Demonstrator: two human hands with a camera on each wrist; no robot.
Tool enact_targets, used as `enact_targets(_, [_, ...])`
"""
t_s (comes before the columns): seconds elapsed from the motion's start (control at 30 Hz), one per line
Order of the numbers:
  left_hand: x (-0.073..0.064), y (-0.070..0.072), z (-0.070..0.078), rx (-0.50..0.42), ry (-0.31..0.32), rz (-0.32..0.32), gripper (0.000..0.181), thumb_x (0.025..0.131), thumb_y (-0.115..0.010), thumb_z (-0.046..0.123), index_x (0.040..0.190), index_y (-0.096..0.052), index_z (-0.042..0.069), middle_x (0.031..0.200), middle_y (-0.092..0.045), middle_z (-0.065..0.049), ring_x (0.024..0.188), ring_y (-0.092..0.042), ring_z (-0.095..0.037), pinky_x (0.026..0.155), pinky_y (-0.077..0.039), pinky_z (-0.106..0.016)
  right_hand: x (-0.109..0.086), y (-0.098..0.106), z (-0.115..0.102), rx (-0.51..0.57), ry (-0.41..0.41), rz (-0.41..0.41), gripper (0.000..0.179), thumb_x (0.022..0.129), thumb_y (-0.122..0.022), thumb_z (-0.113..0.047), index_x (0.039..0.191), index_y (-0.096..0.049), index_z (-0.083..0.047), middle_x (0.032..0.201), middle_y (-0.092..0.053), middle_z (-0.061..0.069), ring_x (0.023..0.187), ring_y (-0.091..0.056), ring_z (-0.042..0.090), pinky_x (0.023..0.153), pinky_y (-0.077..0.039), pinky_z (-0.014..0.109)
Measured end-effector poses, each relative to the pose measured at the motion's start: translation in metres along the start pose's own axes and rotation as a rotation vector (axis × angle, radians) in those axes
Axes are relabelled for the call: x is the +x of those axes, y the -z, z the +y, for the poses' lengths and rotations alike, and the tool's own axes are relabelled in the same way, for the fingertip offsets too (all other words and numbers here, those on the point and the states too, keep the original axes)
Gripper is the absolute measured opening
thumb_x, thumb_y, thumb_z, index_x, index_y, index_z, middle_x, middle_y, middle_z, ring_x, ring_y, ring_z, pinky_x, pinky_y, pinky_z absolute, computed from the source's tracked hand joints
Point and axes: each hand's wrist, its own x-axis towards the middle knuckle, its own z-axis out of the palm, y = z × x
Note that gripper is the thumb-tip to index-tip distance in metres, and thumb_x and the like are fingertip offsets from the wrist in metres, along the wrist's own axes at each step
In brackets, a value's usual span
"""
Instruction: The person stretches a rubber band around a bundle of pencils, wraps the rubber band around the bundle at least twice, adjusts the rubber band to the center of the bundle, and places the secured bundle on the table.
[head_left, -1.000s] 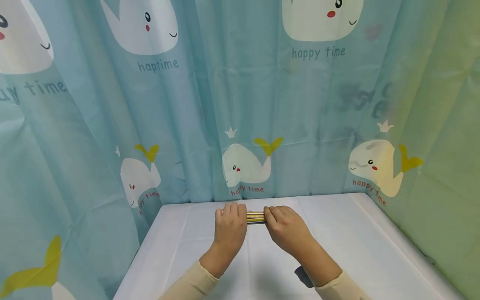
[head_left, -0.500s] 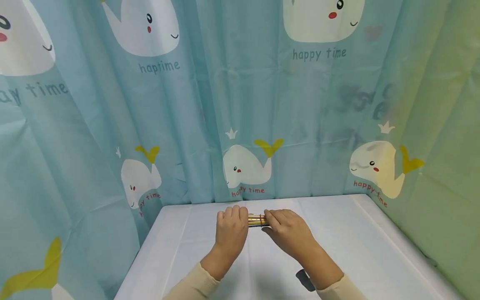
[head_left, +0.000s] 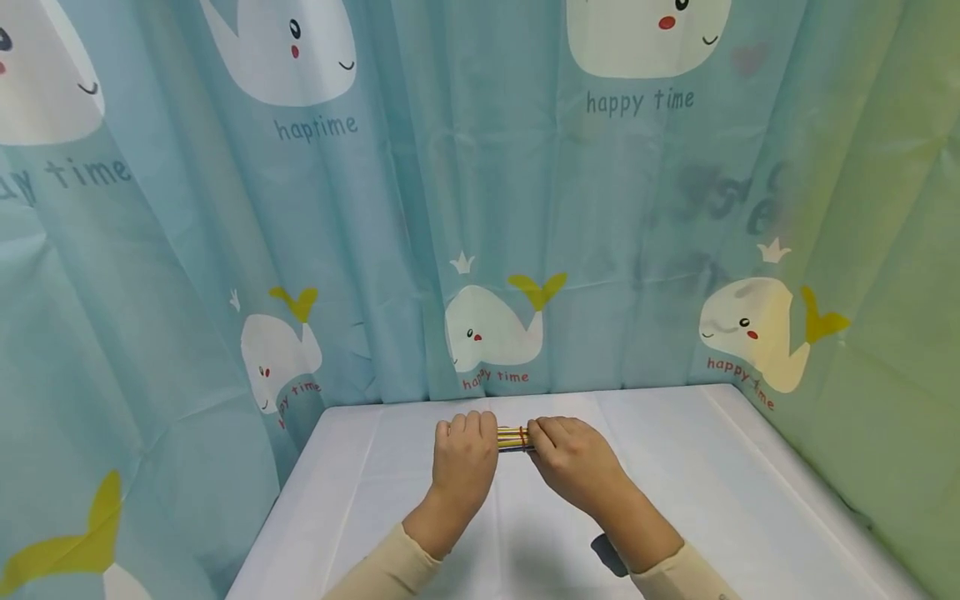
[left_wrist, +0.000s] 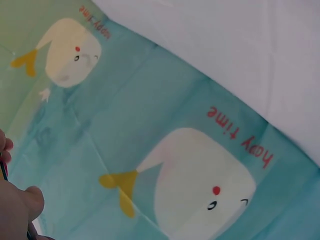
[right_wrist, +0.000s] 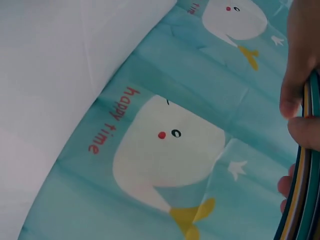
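A bundle of slim pencils [head_left: 512,440] in several colours is held level above the table, with a red rubber band [head_left: 522,438] round it near my right hand. My left hand [head_left: 462,458] grips its left part, fingers curled over the top. At the other end, my right hand [head_left: 576,458] pinches it between fingers and thumb. Only a short stretch of the bundle shows between the hands in the head view. Along the right edge of the right wrist view, the pencils [right_wrist: 301,200] run lengthwise, yellow, green and dark, with fingers around them.
A white-covered table [head_left: 405,492] lies under both hands. Behind it hangs a blue-green curtain [head_left: 600,208] printed with whales, and its greener part [head_left: 900,333] stands along the right side. Below my right forearm shows a dark grey object [head_left: 609,555].
The red band, at the edge of my right fingers a second ago, now shows more fully between the hands. My right thumb dropped briefly below the bundle, then closed back; both hands stay nearly in place.
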Motion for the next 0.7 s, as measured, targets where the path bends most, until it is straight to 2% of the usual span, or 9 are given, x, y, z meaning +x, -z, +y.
enact_targets(0.07, [0.0007,0.0,0.002,0.003,0.0,0.003,0.031,0.069,-0.081,0.013,0.08,-0.052,0.009,0.066,-0.051,-0.004,0.055,-0.049,-0.019,0.05,-0.032,-0.031,0.0001,-0.0018,-0.0018,-0.008,0.007,0.03,0.041,0.102,-0.033,-0.015,0.096,-0.068,0.005,0.087,-0.067,0.012,0.074,-0.068,0.024,0.067,-0.055,0.034])
enact_targets(0.17, [0.0023,0.0009,0.0049,0.006,-0.003,0.011,0.032,0.069,-0.081,0.013,0.08,-0.052,0.009,0.066,-0.051,-0.003,0.054,-0.048,-0.018,0.05,-0.031,-0.03,0.0002,-0.0045,-0.004,-0.004,0.021,0.065,0.037,0.101,-0.037,-0.012,0.097,-0.069,0.006,0.088,-0.067,0.013,0.075,-0.068,0.025,0.068,-0.056,0.034])
enact_targets(0.4, [0.0051,0.0009,0.0102,0.01,-0.041,0.051,0.022,0.075,-0.072,0.008,0.075,-0.05,0.011,0.061,-0.045,-0.001,0.05,-0.04,-0.015,0.048,-0.027,-0.028,0.0044,-0.0071,-0.0101,0.013,0.042,0.05,0.037,0.103,-0.037,-0.013,0.1,-0.069,0.005,0.091,-0.068,0.012,0.079,-0.068,0.023,0.073,-0.055,0.032])
enact_targets(0.57, [0.0046,0.0016,0.0082,0.01,-0.041,0.025,0.029,0.07,-0.079,0.011,0.077,-0.051,0.01,0.063,-0.048,-0.002,0.052,-0.044,-0.017,0.049,-0.03,-0.029,0.001,-0.0058,-0.0082,0.053,0.008,0.047,0.023,0.096,-0.057,-0.015,0.103,-0.069,0.003,0.093,-0.069,0.01,0.08,-0.069,0.023,0.073,-0.055,0.034])
enact_targets(0.63, [0.0046,0.0015,0.0071,0.009,-0.044,0.016,0.032,0.068,-0.081,0.012,0.077,-0.051,0.011,0.063,-0.049,-0.002,0.053,-0.046,-0.017,0.05,-0.033,-0.03,-0.0001,-0.0056,-0.007,0.065,0.001,0.046,0.022,0.091,-0.064,-0.015,0.104,-0.068,0.003,0.094,-0.07,0.01,0.081,-0.069,0.023,0.073,-0.055,0.034])
enact_targets(0.7, [0.0047,0.0017,0.0064,0.004,-0.049,0.014,0.032,0.068,-0.082,0.013,0.078,-0.051,0.011,0.062,-0.05,-0.002,0.053,-0.049,-0.018,0.051,-0.036,-0.03,-0.0005,-0.0056,-0.0066,0.065,0.004,0.036,0.023,0.089,-0.066,-0.015,0.104,-0.068,0.003,0.095,-0.069,0.009,0.082,-0.068,0.023,0.074,-0.055,0.034])
